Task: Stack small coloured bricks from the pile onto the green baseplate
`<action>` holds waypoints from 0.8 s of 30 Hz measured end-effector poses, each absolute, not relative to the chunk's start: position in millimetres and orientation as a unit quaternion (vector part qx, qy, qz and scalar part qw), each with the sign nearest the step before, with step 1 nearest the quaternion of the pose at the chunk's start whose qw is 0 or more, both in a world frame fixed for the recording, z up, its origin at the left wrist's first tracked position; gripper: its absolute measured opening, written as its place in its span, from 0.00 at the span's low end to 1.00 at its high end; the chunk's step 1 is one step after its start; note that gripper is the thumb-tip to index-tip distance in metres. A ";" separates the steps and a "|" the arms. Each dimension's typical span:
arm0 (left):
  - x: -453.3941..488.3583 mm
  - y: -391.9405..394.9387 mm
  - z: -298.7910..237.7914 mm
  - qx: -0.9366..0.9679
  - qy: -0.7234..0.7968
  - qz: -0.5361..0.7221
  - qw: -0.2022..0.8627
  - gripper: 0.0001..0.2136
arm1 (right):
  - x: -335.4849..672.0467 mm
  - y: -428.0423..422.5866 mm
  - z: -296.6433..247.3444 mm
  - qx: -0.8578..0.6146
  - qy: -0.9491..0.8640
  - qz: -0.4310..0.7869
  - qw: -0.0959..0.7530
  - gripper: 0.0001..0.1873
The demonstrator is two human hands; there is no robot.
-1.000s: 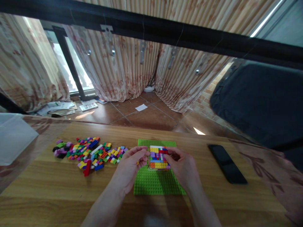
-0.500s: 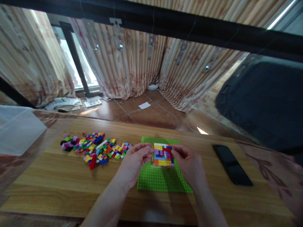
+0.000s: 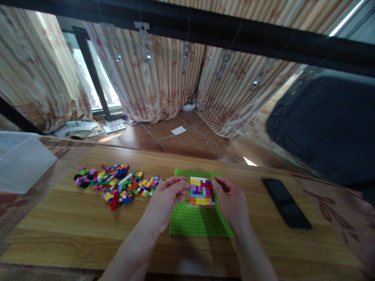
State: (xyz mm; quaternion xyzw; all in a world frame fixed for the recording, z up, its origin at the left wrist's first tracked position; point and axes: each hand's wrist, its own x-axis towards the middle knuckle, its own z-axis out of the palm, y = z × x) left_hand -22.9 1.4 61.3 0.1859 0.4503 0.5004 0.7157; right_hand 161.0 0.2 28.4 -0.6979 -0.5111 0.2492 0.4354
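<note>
A square block of stacked multicoloured toy bricks (image 3: 201,193) stands on a green studded baseplate (image 3: 199,222). My left hand (image 3: 170,193) is at the block's left side, its thumb and fingertips pinched together. A small bit of yellow, seemingly a toy brick (image 3: 175,197), shows under those fingers. At the block's right edge is my right hand (image 3: 233,199), thumb and index finger slightly apart and bent, with nothing visible between them. Whether its fingertips touch the block I cannot tell. Red, purple, blue, white, yellow and orange bricks make up the top.
Loose toy bricks (image 3: 114,181) lie in a pile on the wooden table (image 3: 88,234), left of the baseplate. A black phone (image 3: 287,203) rests at the right. A translucent white container (image 3: 23,162) stands at the far left. A dark bar (image 3: 187,23) with hanging hooks crosses above.
My right hand has drawn back slightly from the block's upper right corner, baring more of its right edge. My left hand has hardly moved.
</note>
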 end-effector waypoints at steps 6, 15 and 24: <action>-23.5 0.9 60.6 0.189 0.446 0.502 0.717 0.08 | 159.2 3.4 20.6 -0.690 -0.499 0.292 0.434 0.22; -21.8 2.6 56.7 0.192 0.448 0.498 0.717 0.10 | 159.6 5.9 24.1 -0.671 -0.465 0.335 0.471 0.20; -14.6 0.7 56.7 0.192 0.463 0.490 0.714 0.08 | 160.3 12.1 26.2 -0.657 -0.431 0.381 0.487 0.20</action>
